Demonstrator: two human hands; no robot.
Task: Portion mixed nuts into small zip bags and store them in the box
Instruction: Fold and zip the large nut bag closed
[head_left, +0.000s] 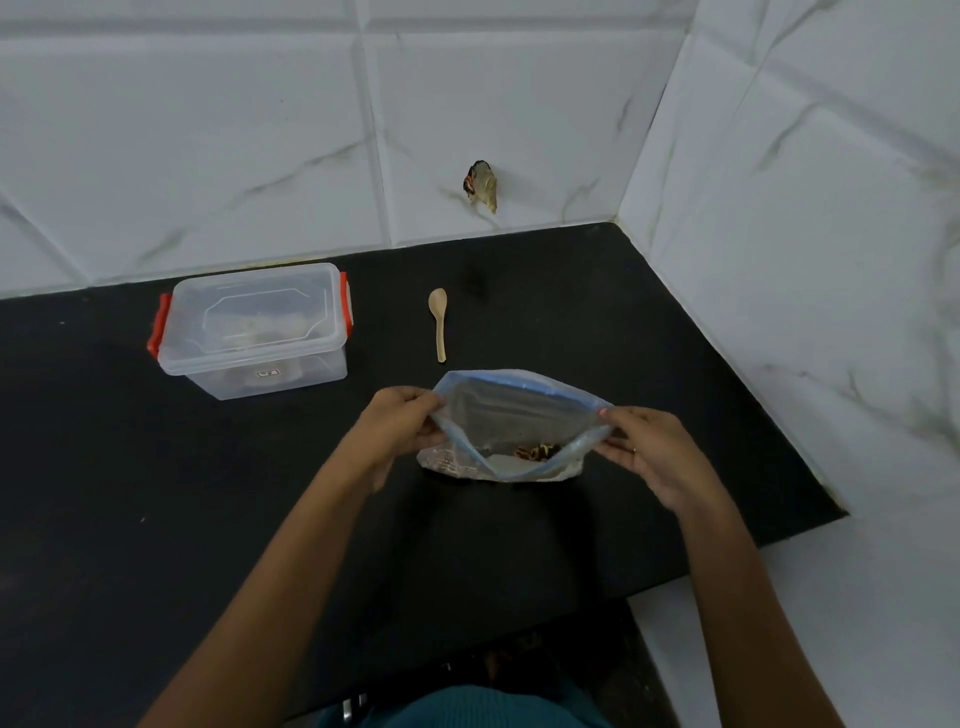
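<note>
A large clear zip bag (511, 410) with a blue zip strip stands on the black counter (156, 493), its mouth spread wide. A few mixed nuts (537, 451) show at its bottom. My left hand (402, 423) pinches the left end of the mouth and my right hand (652, 452) pinches the right end. A clear plastic box (254, 330) with red clips and its lid on sits at the back left; pale contents show dimly inside. A small wooden spoon (439, 322) lies between the box and the bag.
White marbled tile walls close the counter at the back and on the right. A hole with a scrap of something (481, 192) shows in the back wall. The counter's front right corner (836, 512) ends near my right hand.
</note>
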